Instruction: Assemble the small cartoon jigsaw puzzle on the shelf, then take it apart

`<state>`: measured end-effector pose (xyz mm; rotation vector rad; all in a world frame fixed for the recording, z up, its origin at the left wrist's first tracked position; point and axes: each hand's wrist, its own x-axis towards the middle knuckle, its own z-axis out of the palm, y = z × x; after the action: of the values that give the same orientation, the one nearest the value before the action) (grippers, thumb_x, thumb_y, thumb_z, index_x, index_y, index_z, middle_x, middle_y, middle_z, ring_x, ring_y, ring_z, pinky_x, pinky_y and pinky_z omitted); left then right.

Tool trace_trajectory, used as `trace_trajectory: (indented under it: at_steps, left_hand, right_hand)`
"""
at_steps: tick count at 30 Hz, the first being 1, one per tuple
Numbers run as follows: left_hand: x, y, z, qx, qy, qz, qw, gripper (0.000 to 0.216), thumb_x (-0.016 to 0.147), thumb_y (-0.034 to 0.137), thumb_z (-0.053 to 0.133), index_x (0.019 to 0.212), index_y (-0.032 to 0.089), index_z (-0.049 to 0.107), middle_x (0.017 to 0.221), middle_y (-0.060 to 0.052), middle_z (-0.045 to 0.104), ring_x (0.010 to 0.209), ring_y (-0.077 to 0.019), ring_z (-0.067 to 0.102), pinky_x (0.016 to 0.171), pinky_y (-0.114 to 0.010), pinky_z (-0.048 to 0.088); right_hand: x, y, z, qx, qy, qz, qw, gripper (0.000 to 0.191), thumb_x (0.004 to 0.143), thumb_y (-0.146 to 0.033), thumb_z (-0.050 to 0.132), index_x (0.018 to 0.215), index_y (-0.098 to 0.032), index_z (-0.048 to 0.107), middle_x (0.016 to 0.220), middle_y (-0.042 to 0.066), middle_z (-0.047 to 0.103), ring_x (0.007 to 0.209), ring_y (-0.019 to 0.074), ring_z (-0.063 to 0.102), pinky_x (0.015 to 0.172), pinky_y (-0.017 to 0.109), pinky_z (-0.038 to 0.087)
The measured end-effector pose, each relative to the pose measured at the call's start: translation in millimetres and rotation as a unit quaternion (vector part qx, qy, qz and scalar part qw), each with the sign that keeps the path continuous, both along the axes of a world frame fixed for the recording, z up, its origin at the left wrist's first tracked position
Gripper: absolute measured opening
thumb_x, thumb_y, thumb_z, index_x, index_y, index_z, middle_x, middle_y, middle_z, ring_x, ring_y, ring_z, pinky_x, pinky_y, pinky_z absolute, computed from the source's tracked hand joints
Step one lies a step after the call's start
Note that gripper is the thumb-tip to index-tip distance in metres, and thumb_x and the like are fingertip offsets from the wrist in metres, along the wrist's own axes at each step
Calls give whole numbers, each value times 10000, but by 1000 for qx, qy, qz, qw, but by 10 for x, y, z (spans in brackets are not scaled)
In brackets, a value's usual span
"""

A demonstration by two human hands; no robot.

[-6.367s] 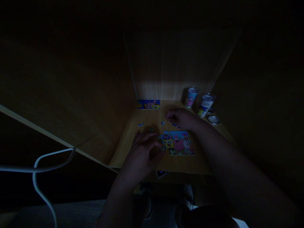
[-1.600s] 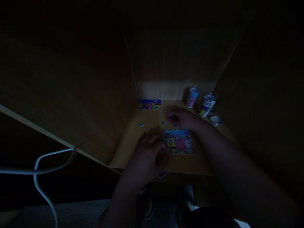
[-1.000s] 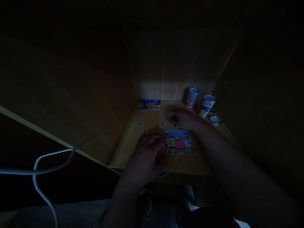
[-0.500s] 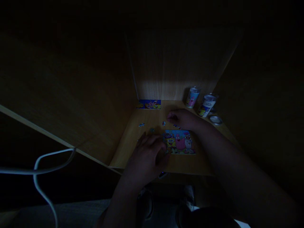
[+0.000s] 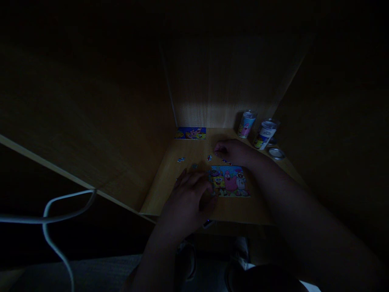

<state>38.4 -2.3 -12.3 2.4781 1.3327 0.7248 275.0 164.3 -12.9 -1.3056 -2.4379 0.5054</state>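
Observation:
In dim light, a cartoon jigsaw puzzle (image 5: 230,182) lies flat on the wooden shelf board. My left hand (image 5: 190,194) rests at its left edge, thumb and fingers apart, with nothing visible in the gap. Beyond the puzzle's top edge, my right hand (image 5: 231,151) is low over the board, its fingers curled into a pinch; whatever they hold, if anything, is hidden. Loose jigsaw pieces lie around: one (image 5: 209,157) left of my right hand, some (image 5: 227,162) under it, another (image 5: 181,159) farther left and one (image 5: 194,166) beyond my left fingers.
A second cartoon picture (image 5: 190,133) lies against the back panel. Two clear-topped cans with cartoon labels, one behind (image 5: 246,125) and one in front (image 5: 265,134), stand at back right beside a round lid (image 5: 276,153). A white cable (image 5: 54,239) hangs at left.
Almost nothing differs. The view shifts very slightly, and both hands keep their places and finger positions.

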Motion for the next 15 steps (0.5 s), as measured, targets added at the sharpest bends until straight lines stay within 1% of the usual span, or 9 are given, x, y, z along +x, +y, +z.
trace_trajectory:
  at_steps: [7,15]
  left_hand:
    - [6,7,-2,3,-1,3,1000,113,965,239,750,1003,256,645,1306,-46,710,1291,-278,646,1320,-605,361]
    - [5,2,4,-2,2,5,1000,111,957,239,749,1004,259,650,1320,-44,709,1282,-289,648,1273,-586,425]
  right_hand:
    - [12,13,-13,5,4,3,1000,150,1009,-257,651,1070,-205,777,1030,67,820,913,217,737,830,315,523]
    - [-9,-4,0,-1,1,-3,1000,123,1013,-243,664,1061,-201,769,1007,62,812,890,206,729,820,309,514]
